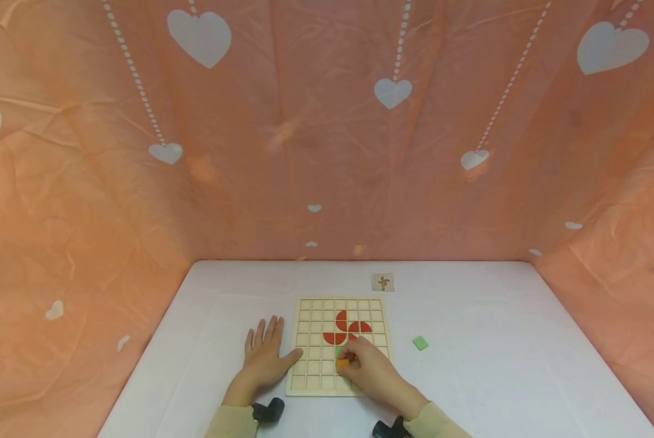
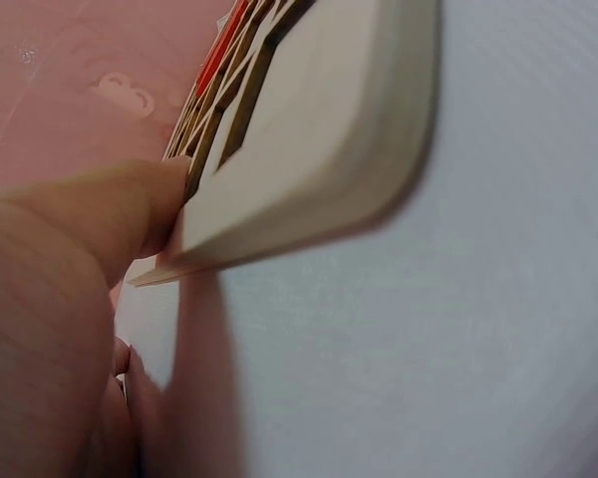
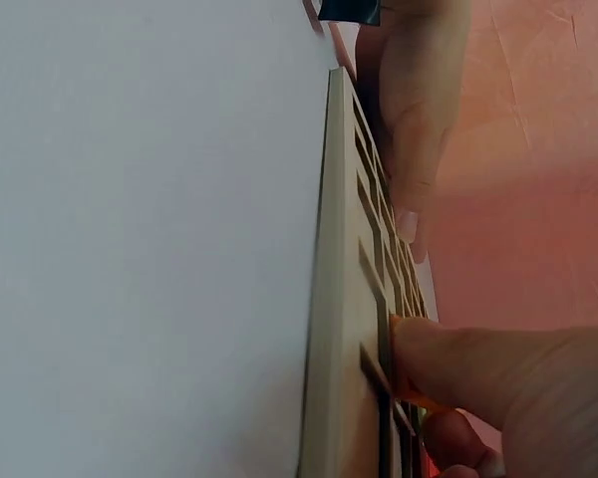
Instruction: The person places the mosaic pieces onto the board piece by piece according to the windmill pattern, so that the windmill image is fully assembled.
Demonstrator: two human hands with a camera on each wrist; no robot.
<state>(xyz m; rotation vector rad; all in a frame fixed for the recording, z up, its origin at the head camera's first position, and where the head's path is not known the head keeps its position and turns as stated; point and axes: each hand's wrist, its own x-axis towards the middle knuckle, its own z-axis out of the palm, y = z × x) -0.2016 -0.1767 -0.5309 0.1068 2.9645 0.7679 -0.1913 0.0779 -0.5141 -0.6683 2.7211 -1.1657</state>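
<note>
A wooden grid board [image 1: 312, 383] lies on the white table, with red quarter-circle tiles [image 1: 342, 320] set in a pinwheel and a green square tile [image 1: 339, 351] below them. My right hand [image 1: 372, 369] pinches an orange tile [image 1: 342, 363] at a cell just under the green one; in the right wrist view the orange tile [image 3: 411, 393] is partly hidden by the thumb. On the board's left edge rests the thumb of my left hand [image 1: 266, 359], its other fingers spread flat on the table. The left wrist view shows that thumb [image 2: 145, 204] touching the board's rim.
A loose green square tile [image 1: 420, 343] lies on the table right of the board. Beyond the board's far edge is a small pattern card [image 1: 383, 282] with a pinwheel picture. Orange cloth with white hearts [image 1: 393, 93] surrounds the table [image 1: 496, 340].
</note>
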